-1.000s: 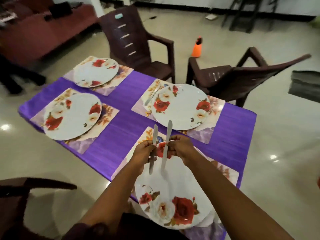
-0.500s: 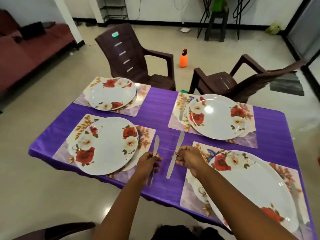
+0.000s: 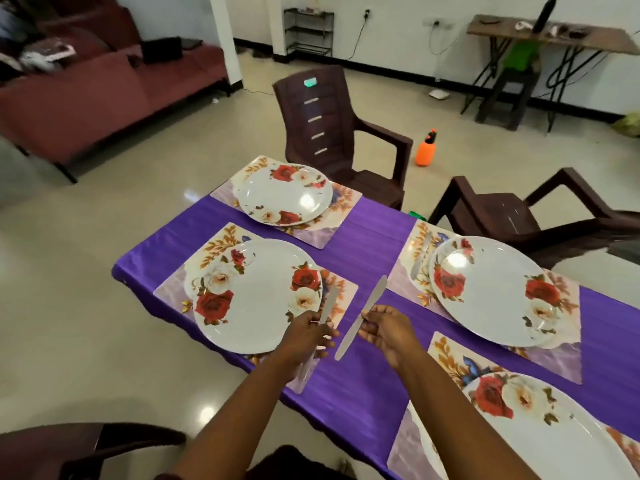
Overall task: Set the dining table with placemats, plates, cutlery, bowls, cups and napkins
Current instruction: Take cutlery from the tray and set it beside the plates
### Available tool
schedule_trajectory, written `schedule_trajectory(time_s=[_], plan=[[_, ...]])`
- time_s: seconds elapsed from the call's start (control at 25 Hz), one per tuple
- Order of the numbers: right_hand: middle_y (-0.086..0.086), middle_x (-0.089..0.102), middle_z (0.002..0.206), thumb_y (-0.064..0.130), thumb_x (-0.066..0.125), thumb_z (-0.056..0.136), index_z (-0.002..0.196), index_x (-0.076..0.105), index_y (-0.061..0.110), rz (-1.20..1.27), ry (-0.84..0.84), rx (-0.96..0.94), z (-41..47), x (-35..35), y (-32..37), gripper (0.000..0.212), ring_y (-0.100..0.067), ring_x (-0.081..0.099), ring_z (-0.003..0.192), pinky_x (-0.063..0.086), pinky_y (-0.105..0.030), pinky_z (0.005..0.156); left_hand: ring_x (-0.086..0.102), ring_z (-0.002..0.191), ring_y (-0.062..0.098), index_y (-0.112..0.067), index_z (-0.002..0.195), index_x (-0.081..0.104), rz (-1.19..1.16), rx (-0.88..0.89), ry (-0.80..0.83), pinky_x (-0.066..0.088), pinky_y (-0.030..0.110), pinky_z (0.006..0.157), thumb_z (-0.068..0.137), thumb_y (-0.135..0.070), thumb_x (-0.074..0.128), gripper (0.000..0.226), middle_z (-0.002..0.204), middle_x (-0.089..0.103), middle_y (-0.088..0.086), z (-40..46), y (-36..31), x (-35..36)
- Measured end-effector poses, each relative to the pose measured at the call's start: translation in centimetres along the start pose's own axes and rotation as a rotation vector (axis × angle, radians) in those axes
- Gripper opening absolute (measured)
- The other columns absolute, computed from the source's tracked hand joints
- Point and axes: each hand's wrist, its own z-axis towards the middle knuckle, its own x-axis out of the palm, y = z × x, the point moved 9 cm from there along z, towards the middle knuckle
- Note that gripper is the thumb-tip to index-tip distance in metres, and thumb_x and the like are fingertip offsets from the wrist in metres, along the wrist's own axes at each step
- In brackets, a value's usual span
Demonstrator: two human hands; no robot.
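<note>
Two knives were in our hands above the purple table (image 3: 367,237). Our left hand (image 3: 304,337) pinched one knife (image 3: 327,304) partway along, its blade tip over the right edge of the near-left mat (image 3: 166,289), just beside the plate (image 3: 256,296) there; the lower end ran down past the table's near edge. Our right hand (image 3: 388,332) pinched the second knife (image 3: 362,317) between thumb and fingers, tilted, over the bare cloth between the near-left mat and the right-hand mats. The two knives were apart, not touching.

Four floral mats lay on the table, each with a rose plate. A third knife (image 3: 420,252) lay on the far-right mat (image 3: 408,271), just left of its plate (image 3: 491,289). The far-left plate (image 3: 282,194) and the near-right plate (image 3: 554,427) had no cutlery that we could make out. Two brown chairs (image 3: 329,123) stood beyond the table, with an orange bottle (image 3: 426,152) on the floor.
</note>
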Motion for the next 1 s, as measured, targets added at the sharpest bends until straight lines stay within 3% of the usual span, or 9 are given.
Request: schedule_trajectory(time_s=[0.28,0.48,0.6,0.76,0.88,1.0], plan=[[-0.011,0.07,0.083,-0.002,0.055,0.093,0.093,0.06,0.005,-0.013,-0.023,0.031,1.7,4.4,-0.1,0.008,-0.02,0.066,0.07,0.054,-0.03,0.06,0.068,0.078,0.022,-0.01,0.11,0.061,-0.023,-0.015,-0.017,0.057,0.029,0.066,0.094,-0.016,0.061,0.017,0.094,0.074,0.01,2.6,-1.7,-4.6],[-0.012,0.068,0.086,0.001,0.055,0.093,0.096,0.064,0.006,0.006,-0.089,0.004,4.4,10.9,1.3,0.011,-0.021,0.062,0.068,0.052,-0.029,0.057,0.069,0.084,0.026,-0.01,0.109,0.061,0.0,-0.011,0.031,0.058,0.037,0.076,0.095,-0.016,0.058,0.016,0.095,0.074,0.011,6.9,-5.2,-11.5],[-0.011,0.07,0.089,0.004,0.055,0.093,0.1,0.065,0.006,0.089,-0.138,-0.006,5.6,13.6,0.9,0.012,-0.025,0.065,0.076,0.054,-0.035,0.066,0.067,0.075,0.022,-0.01,0.104,0.06,0.063,-0.012,0.072,0.057,0.033,0.066,0.095,-0.016,0.057,0.011,0.09,0.074,0.011,9.7,-7.9,-14.6],[-0.011,0.069,0.091,0.002,0.055,0.093,0.104,0.064,0.005,0.229,-0.285,-0.01,5.3,14.2,-0.7,0.015,-0.025,0.065,0.078,0.055,-0.035,0.068,0.042,0.054,0.012,-0.01,0.099,0.06,0.256,0.028,0.136,0.034,0.022,0.046,0.094,-0.013,0.056,0.007,0.083,0.07,0.006,13.1,-10.2,-15.8],[-0.008,0.068,0.08,-0.002,0.056,0.091,0.094,0.064,0.009,0.289,-0.366,-0.037,3.3,13.0,-1.5,0.014,-0.021,0.062,0.067,0.051,-0.031,0.061,0.039,0.054,0.011,-0.012,0.099,0.06,0.341,0.036,0.229,0.031,0.022,0.044,0.09,-0.011,0.06,0.009,0.085,0.064,0.011,14.2,-10.3,-13.7],[-0.007,0.067,0.075,-0.002,0.058,0.09,0.09,0.063,0.009,0.311,-0.438,-0.051,1.2,11.3,-2.5,0.013,-0.018,0.062,0.06,0.051,-0.027,0.056,0.044,0.056,0.013,-0.013,0.099,0.062,0.398,0.06,0.354,0.033,0.023,0.045,0.085,-0.015,0.068,0.015,0.073,0.06,0.004,13.9,-9.8,-10.1]])
